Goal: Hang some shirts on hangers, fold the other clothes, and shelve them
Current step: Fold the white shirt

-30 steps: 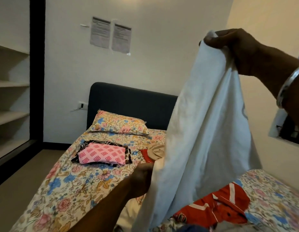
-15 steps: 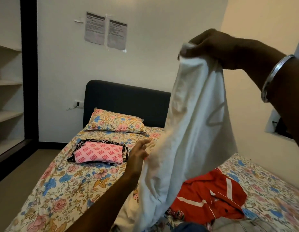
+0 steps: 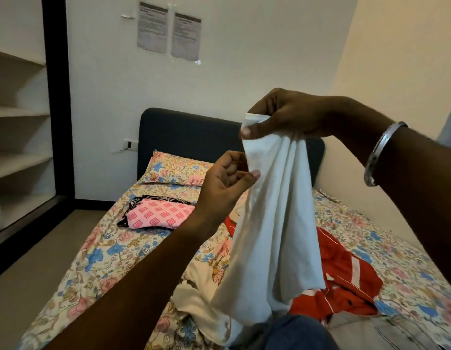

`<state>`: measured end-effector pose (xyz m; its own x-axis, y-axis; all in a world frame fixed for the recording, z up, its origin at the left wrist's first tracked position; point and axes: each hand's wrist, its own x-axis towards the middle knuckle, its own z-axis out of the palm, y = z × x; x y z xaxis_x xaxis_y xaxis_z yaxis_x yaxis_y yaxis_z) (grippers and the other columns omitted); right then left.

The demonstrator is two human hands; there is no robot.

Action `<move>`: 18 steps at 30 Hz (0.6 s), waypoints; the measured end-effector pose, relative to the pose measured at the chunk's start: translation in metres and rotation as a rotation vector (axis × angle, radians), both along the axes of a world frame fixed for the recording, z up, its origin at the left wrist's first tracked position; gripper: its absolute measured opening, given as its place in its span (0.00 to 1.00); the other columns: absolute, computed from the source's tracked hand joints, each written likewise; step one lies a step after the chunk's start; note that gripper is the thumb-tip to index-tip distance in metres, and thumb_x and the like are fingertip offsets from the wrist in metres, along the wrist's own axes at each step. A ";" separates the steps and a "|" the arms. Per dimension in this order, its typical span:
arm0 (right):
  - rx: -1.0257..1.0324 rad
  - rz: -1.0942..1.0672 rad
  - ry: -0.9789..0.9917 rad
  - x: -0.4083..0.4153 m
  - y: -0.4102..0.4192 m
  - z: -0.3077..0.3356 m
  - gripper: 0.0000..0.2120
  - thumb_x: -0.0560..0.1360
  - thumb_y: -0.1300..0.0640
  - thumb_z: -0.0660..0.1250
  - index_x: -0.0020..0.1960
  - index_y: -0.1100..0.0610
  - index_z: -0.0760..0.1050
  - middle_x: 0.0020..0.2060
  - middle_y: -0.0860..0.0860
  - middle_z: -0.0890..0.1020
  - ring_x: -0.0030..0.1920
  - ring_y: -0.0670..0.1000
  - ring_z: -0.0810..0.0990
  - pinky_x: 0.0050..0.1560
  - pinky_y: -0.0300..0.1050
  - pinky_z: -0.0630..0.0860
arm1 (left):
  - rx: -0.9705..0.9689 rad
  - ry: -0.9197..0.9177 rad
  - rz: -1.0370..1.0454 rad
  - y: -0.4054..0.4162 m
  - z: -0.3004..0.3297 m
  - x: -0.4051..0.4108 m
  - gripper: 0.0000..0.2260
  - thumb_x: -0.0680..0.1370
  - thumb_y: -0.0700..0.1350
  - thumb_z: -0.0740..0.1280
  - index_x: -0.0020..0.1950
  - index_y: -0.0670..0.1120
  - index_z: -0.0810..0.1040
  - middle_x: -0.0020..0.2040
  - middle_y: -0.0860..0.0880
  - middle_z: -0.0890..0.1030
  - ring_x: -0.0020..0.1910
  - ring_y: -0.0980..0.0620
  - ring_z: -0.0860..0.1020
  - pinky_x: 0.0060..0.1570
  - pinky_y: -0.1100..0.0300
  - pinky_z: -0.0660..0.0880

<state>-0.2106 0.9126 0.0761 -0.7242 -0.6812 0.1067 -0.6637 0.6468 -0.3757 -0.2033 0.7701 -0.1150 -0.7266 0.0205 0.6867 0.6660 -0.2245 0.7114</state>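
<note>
white cloth (image 3: 274,223): a soft white piece of clothing, held up in the air over the bed. it hangs down in folds and its low end hides part of the clothes under it.
right hand (image 3: 287,114): up high, holding the top edge of the white cloth. the thumb and fingers (image 3: 247,132) pinch the cloth between them.
left hand (image 3: 227,183): a little lower and just beside the cloth's left edge. its fingers are curled in, and the thumb tip touches the cloth. i cannot tell if it really holds the cloth.
bangle (image 3: 380,152): a shiny silver ring on the right wrist.
bed (image 3: 93,261): covered with a sheet of blue, pink and yellow flowers.
pillow (image 3: 174,170): same flower print, lying at the head of the bed against the dark headboard (image 3: 189,130).
pink folded cloth (image 3: 158,214): pink with little squares, folded flat, lying on top of a black patterned cloth (image 3: 133,200), near the pillow.
red shirt (image 3: 345,279): red with white stripes, crumpled on the bed behind the white cloth.
cream cloth (image 3: 196,299): pale, bunched up on the bed under the left arm.
blue cloth (image 3: 292,334): dark blue, at the bottom edge, close to the person.
shelves (image 3: 17,112): pale shelves in the wall on the left, well apart from the bed.
papers (image 3: 168,31): two grey sheets stuck on the white wall above the bed.
</note>
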 end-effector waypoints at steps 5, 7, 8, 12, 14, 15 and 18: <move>-0.168 0.032 0.010 -0.001 0.008 0.018 0.21 0.74 0.47 0.72 0.56 0.64 0.80 0.49 0.62 0.83 0.46 0.57 0.83 0.47 0.49 0.80 | -0.271 -0.033 0.041 0.001 -0.031 -0.014 0.20 0.76 0.50 0.72 0.66 0.48 0.76 0.62 0.52 0.82 0.63 0.50 0.80 0.64 0.40 0.76; -0.218 0.041 -0.002 -0.001 0.011 0.026 0.21 0.75 0.49 0.72 0.58 0.65 0.80 0.49 0.62 0.83 0.49 0.59 0.82 0.51 0.51 0.78 | -0.265 -0.080 -0.088 0.003 -0.037 -0.019 0.21 0.76 0.51 0.73 0.68 0.49 0.77 0.65 0.52 0.81 0.66 0.49 0.78 0.68 0.39 0.72; -0.239 0.045 -0.006 -0.001 0.012 0.029 0.21 0.75 0.49 0.73 0.58 0.65 0.80 0.49 0.61 0.83 0.49 0.59 0.82 0.52 0.51 0.78 | -0.230 -0.108 -0.165 0.004 -0.038 -0.021 0.22 0.75 0.51 0.73 0.68 0.48 0.78 0.66 0.50 0.81 0.67 0.47 0.77 0.70 0.38 0.71; -0.278 0.043 0.001 -0.001 0.019 0.041 0.20 0.75 0.49 0.72 0.57 0.64 0.80 0.49 0.58 0.82 0.50 0.58 0.81 0.53 0.52 0.78 | -0.073 -0.186 -0.424 0.009 -0.026 -0.025 0.27 0.72 0.51 0.78 0.66 0.40 0.79 0.65 0.40 0.81 0.66 0.40 0.78 0.68 0.41 0.74; -0.304 0.041 -0.003 -0.002 0.023 0.045 0.16 0.76 0.50 0.72 0.56 0.61 0.82 0.48 0.57 0.83 0.49 0.57 0.82 0.51 0.50 0.79 | -0.046 -0.200 -0.472 0.008 -0.019 -0.026 0.23 0.72 0.47 0.78 0.64 0.40 0.81 0.63 0.39 0.81 0.64 0.40 0.80 0.64 0.46 0.77; -0.326 0.037 -0.005 -0.003 0.026 0.045 0.14 0.76 0.50 0.72 0.55 0.59 0.83 0.47 0.56 0.83 0.48 0.56 0.82 0.50 0.49 0.79 | -0.041 -0.201 -0.463 0.005 -0.016 -0.024 0.21 0.73 0.45 0.76 0.64 0.39 0.81 0.62 0.39 0.82 0.62 0.40 0.80 0.62 0.47 0.78; -0.396 -0.033 0.083 -0.011 0.033 0.041 0.15 0.74 0.49 0.75 0.54 0.58 0.84 0.47 0.56 0.86 0.47 0.55 0.84 0.49 0.47 0.80 | 0.012 -0.138 -0.258 -0.014 -0.008 -0.021 0.11 0.74 0.40 0.73 0.56 0.41 0.83 0.54 0.40 0.85 0.53 0.42 0.83 0.53 0.49 0.81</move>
<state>-0.2218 0.9460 0.1174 -0.7229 -0.5522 0.4153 -0.6836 0.4843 -0.5461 -0.2242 0.7564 -0.1228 -0.7847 0.2097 0.5834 0.4832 -0.3828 0.7874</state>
